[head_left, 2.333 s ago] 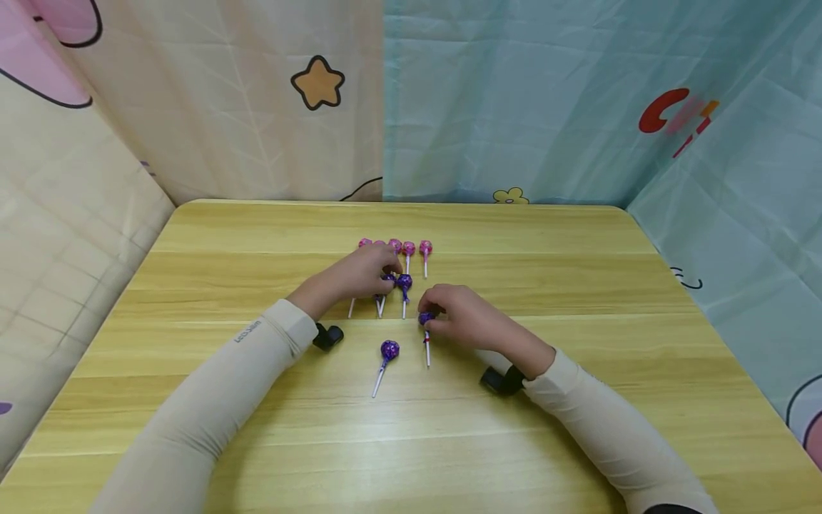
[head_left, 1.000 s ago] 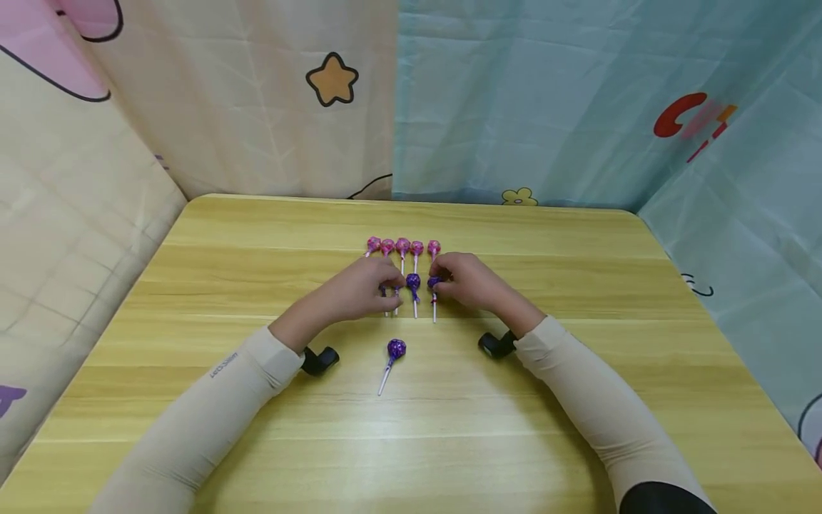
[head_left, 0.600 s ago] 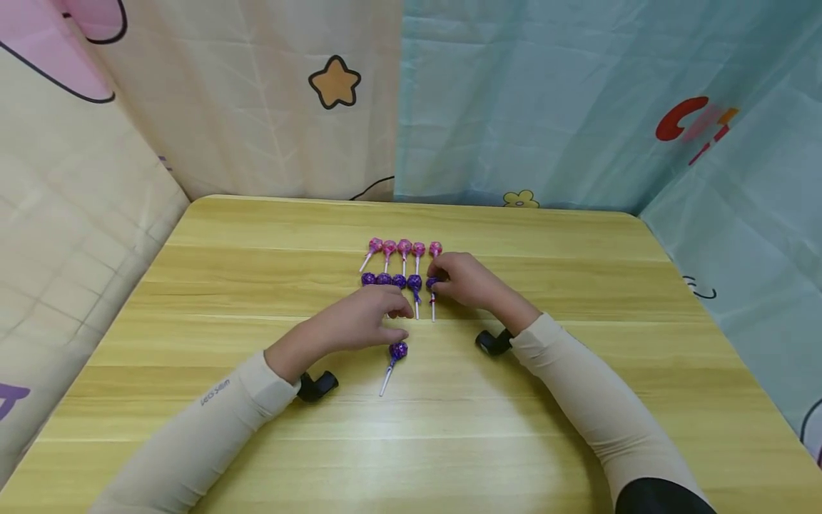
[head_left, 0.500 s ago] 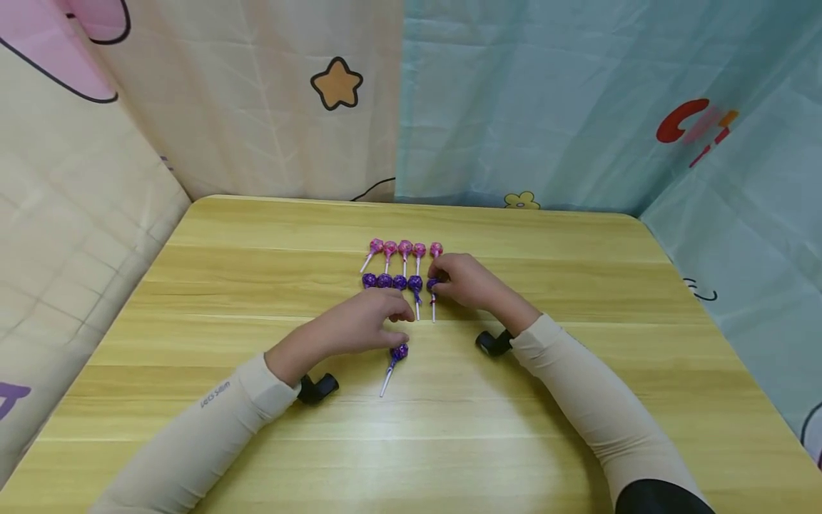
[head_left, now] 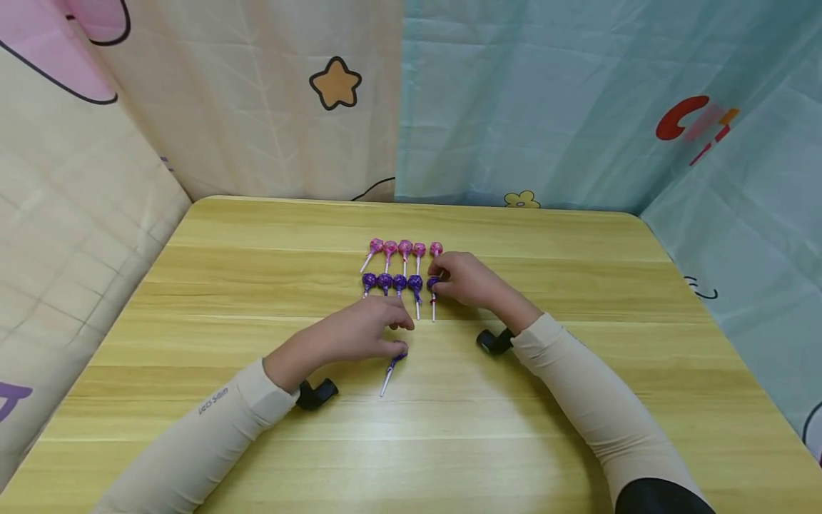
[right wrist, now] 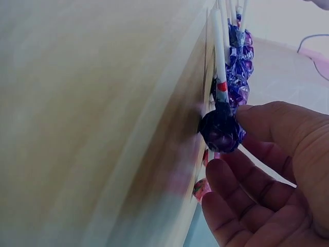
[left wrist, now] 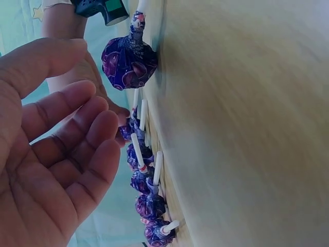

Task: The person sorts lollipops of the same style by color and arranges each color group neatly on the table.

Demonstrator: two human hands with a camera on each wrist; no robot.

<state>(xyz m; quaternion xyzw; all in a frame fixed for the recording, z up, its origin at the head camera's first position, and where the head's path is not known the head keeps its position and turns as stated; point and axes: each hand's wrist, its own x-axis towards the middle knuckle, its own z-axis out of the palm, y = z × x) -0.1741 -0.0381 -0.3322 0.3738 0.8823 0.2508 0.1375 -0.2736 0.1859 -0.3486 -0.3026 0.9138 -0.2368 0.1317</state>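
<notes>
A lone purple-wrapped lollipop (left wrist: 129,63) lies nearest me on the table (head_left: 411,442), stick pointing toward me. My left hand (head_left: 359,330) hovers beside its head, partly covering it in the head view. In the left wrist view the thumb and fingers are relaxed and apart from that lollipop. My right hand (head_left: 472,282) pinches the head of the rightmost purple lollipop (right wrist: 222,131), with the thumb against the wrapper. Several other purple lollipops (head_left: 415,284) lie side by side to its left, some sticks hidden behind my left hand. Behind them is a row of pink lollipops (head_left: 404,247).
A patterned curtain (head_left: 514,100) stands behind the table and at both sides. Each wrist carries a black camera, one on the left (head_left: 317,394) and one on the right (head_left: 493,343), low over the wood.
My right hand has carried its purple lollipop away from me to the right end of the purple row. My left hand has left that row and come nearer, to the lone lollipop.
</notes>
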